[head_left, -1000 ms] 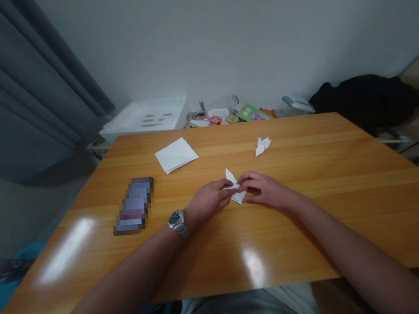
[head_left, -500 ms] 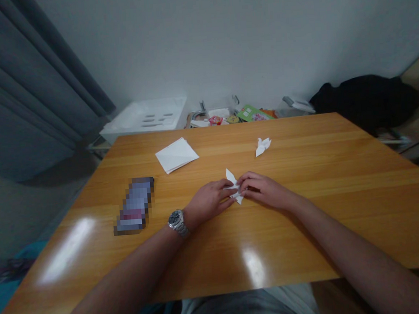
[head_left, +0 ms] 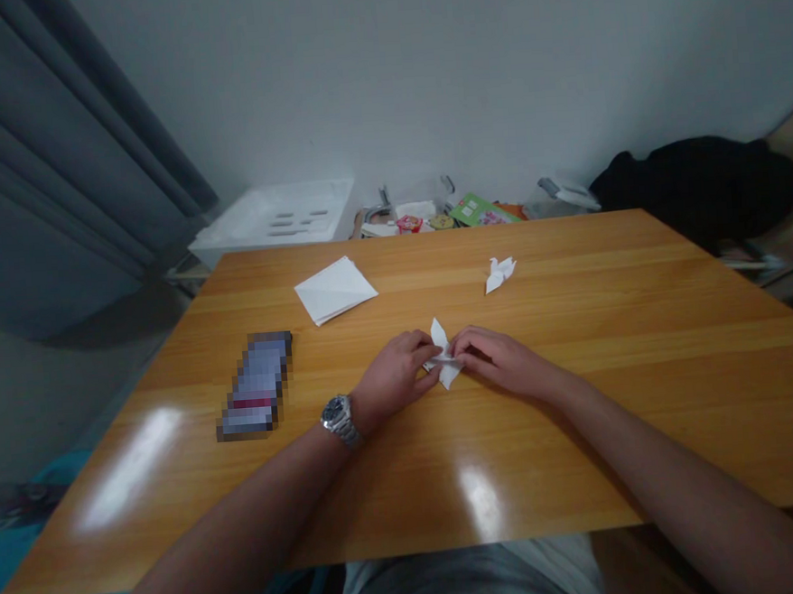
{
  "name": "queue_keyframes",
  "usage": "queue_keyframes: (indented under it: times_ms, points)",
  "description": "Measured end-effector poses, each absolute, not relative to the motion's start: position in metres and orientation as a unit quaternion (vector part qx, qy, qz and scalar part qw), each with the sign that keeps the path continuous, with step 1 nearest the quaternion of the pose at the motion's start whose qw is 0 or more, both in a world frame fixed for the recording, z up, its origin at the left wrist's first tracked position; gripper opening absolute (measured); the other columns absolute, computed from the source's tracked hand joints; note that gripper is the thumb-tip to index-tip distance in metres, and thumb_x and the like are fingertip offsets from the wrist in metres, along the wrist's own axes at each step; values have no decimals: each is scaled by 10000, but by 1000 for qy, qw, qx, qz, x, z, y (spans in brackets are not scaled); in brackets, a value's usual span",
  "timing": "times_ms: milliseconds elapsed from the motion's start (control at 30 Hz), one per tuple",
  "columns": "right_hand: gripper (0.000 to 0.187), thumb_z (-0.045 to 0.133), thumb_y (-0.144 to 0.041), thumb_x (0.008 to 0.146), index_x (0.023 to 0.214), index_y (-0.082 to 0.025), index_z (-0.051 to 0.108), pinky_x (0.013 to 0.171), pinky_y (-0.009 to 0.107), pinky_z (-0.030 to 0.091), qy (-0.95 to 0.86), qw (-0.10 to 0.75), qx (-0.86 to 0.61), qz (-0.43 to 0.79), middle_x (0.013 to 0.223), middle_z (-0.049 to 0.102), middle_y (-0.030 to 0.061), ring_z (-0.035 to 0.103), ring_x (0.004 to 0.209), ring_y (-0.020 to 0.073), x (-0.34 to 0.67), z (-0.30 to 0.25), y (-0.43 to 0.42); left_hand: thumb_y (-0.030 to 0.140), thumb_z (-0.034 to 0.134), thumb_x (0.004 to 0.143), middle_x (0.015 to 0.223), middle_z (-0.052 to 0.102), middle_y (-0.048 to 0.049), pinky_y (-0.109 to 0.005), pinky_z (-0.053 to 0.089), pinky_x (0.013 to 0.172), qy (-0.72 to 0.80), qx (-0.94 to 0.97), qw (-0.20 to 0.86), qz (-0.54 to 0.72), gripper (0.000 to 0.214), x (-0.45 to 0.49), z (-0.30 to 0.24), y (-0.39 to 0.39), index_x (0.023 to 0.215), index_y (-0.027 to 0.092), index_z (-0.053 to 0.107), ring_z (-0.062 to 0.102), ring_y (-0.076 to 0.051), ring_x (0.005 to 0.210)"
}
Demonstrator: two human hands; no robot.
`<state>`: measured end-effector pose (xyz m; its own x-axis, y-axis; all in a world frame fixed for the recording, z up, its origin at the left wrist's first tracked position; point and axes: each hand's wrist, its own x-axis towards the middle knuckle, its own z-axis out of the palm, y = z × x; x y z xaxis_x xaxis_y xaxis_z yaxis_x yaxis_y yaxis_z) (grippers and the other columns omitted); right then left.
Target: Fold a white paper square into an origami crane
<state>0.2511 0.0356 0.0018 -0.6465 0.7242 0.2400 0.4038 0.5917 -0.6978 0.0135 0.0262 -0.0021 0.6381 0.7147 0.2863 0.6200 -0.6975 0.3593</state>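
Between my hands is a small white folded paper bird [head_left: 446,375], its two pointed wings spread toward and away from me. My left hand [head_left: 401,366], with a metal watch [head_left: 338,417] on the wrist, pinches the paper's left side. From the right, my right hand [head_left: 492,352] grips the other end, its thumb and fingers closed on the paper. The fingertips hide parts of the folds. Farther back to the right, a finished-looking white paper crane [head_left: 501,273] rests on the wooden table [head_left: 584,447].
A stack of white paper sheets [head_left: 335,290] lies at the back left. In front of it is a blurred-out phone [head_left: 257,384]. Beyond the far edge are a white plastic tray [head_left: 275,215], a green booklet [head_left: 482,210] and a black cloth [head_left: 694,186].
My left fingers have drawn slightly up and left, uncovering more of the folded paper's middle. The paper has turned a little between my hands; the right hand has barely moved.
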Motion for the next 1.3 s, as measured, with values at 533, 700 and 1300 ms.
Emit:
queue_keyframes:
  times_ms: [533,700,1300]
  points:
    - [219,582,-193,956,1144,-209,693,913,380,522,-880,268,-341,194,1115,629,105,618,1033,228,248,-8,37,228,538,994,1081,650,-84,-331,513,909,395,891,118,190,230,11,-3,29,1138,181,712,605,-206,988]
    - [151,585,-169,957,1033,-197,712,848,372,524,-888,245,-358,149,1031,655,102,625,957,230,242,-10,37,237,562,986,1078,649,-85,-329,512,910,402,885,123,199,218,12,-4,29,1139,168,702,608,-204,987]
    - [162,588,-201,960,816,-168,656,729,283,446,-862,203,-447,126,870,628,69,593,809,186,231,-6,48,237,593,946,919,680,-75,-293,494,774,470,859,127,160,138,23,10,43,904,151,692,642,-198,844]
